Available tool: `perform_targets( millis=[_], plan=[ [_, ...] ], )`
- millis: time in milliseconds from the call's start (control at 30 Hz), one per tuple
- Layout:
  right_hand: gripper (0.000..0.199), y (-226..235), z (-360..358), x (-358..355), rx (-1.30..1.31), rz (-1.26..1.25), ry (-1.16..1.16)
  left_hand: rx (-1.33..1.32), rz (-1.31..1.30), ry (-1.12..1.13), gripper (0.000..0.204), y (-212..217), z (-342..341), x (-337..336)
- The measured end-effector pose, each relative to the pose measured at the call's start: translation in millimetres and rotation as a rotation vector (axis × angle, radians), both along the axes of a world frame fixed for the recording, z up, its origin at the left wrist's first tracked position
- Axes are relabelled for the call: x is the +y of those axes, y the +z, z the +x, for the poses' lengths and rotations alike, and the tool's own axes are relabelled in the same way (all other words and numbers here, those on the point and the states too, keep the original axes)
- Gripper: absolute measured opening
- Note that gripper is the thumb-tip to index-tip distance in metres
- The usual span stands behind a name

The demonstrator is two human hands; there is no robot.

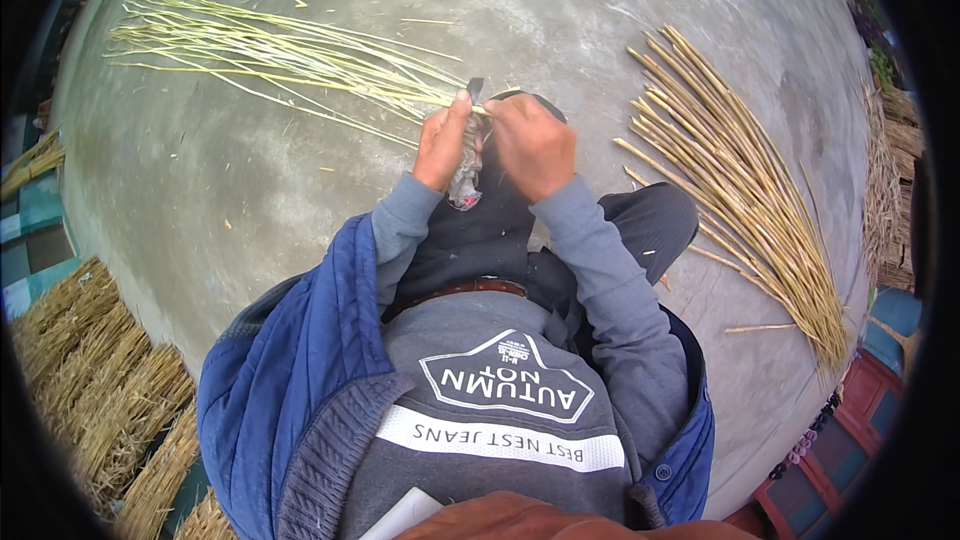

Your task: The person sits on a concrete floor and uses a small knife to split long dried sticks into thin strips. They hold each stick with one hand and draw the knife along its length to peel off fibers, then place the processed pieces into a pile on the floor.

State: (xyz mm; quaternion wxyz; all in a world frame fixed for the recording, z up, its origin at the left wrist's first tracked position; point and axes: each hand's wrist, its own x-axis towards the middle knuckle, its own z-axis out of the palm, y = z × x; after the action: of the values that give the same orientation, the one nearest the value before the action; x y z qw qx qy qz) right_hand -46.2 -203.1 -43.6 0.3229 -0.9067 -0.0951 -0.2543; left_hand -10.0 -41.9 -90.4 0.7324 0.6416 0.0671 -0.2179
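My left hand (440,145) is closed round a knife whose handle is wrapped in pale plastic or cloth (466,180). Its short dark blade (475,89) sticks up past my thumb. Close beside it, above my knee, my right hand (535,145) is closed on the end of a thin pale-green stalk (480,110), which crosses at the blade. Exactly how its fingers grip the stalk is partly hidden. Fanned out on the ground to the left lies a bunch of long peeled-looking green stalks (270,45), their near ends close to my left hand.
A sheaf of brown, unpeeled-looking stalks (745,190) lies on the concrete floor (330,175) to my right. Bundles of dry straw (90,380) are at the lower left. Red-framed furniture (865,405) stands at the right edge. Small scraps are scattered over the floor.
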Motion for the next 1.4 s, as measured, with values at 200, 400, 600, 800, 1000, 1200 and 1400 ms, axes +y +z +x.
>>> perform_targets(
  millis=[200,400,600,800,1000,1200,1400],
  plan=[
    [0.015,-10,0,-8,0.081,0.104,-0.072,-0.048,-0.092,0.077,0.053,13,-3,12],
    [0.015,-33,9,-8,0.252,0.405,-0.060,-0.093,-0.013,0.071,0.053,-5,7,40],
    [0.026,-72,12,17,0.487,0.585,0.141,0.074,-0.086,0.085,0.051,-56,13,53],
    [0.027,-55,-6,1,0.499,0.422,0.079,0.095,-0.095,0.064,0.048,-93,29,71],
    [0.033,11,-62,-120,0.158,0.411,-0.179,0.098,0.093,0.191,0.045,-122,51,62],
    [0.025,-24,-157,-257,-0.026,0.624,-0.860,-0.138,0.149,0.216,0.048,-135,80,65],
    [0.033,-197,-286,-297,0.546,0.590,-1.236,0.329,-0.010,0.189,0.036,-200,120,90]
  ],
)
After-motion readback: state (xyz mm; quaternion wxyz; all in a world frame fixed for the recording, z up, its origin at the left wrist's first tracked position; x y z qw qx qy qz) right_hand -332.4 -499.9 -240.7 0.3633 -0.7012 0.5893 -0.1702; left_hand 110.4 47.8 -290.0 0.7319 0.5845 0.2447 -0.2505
